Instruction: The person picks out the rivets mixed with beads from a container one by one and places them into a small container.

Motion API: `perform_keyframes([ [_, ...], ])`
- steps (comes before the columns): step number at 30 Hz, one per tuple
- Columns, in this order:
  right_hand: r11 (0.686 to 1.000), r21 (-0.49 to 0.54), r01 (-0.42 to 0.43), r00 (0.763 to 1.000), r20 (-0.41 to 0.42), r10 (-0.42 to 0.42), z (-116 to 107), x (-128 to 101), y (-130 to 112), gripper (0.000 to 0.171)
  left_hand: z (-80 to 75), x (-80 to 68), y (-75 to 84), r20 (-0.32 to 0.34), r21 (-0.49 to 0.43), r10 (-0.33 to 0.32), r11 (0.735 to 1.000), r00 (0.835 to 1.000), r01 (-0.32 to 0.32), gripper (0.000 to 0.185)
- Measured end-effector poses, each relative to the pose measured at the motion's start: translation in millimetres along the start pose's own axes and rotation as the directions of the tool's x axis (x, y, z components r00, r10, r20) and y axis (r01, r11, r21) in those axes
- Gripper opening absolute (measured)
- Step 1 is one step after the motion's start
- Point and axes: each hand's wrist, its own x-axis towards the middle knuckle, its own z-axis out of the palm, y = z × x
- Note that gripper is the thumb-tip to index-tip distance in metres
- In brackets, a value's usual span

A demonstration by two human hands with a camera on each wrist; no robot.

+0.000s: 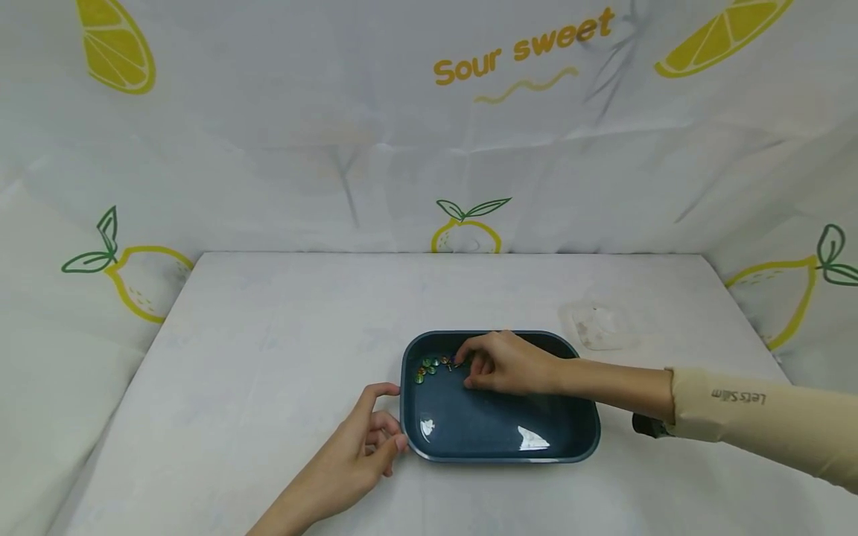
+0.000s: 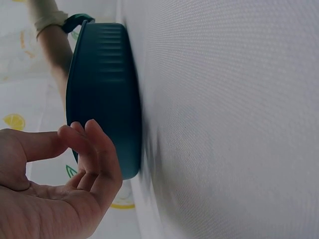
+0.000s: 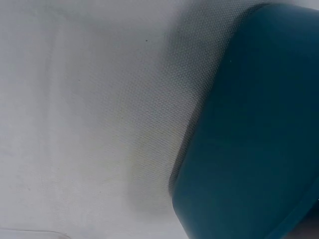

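A white cloth-covered table (image 1: pixel 281 357) carries everything here, backed by a lemon-print sheet (image 1: pixel 469 134) that hangs as a backdrop beyond both hands. On it sits a dark blue rectangular tray (image 1: pixel 570 439), directly under the right hand and just to the right of the left hand. Its raised wall probably serves to keep small loose pieces from scattering over the cloth.

Beyond the right hand, further from the person and slightly to the right, lies a small clear plastic container (image 1: pixel 599 325), well apart from the tray's contents. It is too faint to tell what it holds.

The left hand (image 1: pixel 358 454) rests on the table at the tray's near left corner. Its fingers are loosely curved and half open, the fingertips (image 2: pixel 92 137) at or just beside the tray's outer wall; the left wrist view shows nothing inside the palm. It seems placed there to steady the tray against sliding.

The right hand (image 1: pixel 506 363) reaches over the tray's far rim, fingers bent down and drawn narrow toward the thumb, its tips at the edge of the pieces. Whether it already pinches one cannot be told; the right wrist view shows only tray and cloth.

Just left of those fingertips, in the tray's far left corner, lies a cluster of small shiny green and coloured pieces (image 1: pixel 429 367), close together.
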Motion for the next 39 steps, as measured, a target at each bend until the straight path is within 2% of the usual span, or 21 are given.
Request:
perform_keyframes([
  [14, 0.999, -0.052, -0.002, 1.000, -0.031, 0.000, 3.5, -1.1, 1.8, 0.020, 0.1, 0.9, 0.1, -0.007, 0.012, -0.011, 1.000, 1.000, 0.011, 0.060],
  [29, 0.996, -0.087, -0.011, 0.997, -0.082, 0.004, 5.4, -2.6, 2.9, 0.027, 0.1, 0.3, 0.5, -0.010, 0.013, -0.005, 1.000, 1.000, 0.006, 0.060],
  [39, 0.992, -0.124, -0.028, 0.996, -0.088, 0.017, 6.6, -4.1, 4.1, 0.024, 0.0, 0.2, 0.0, -0.007, 0.024, 0.005, 1.000, 1.000, -0.005, 0.061],
])
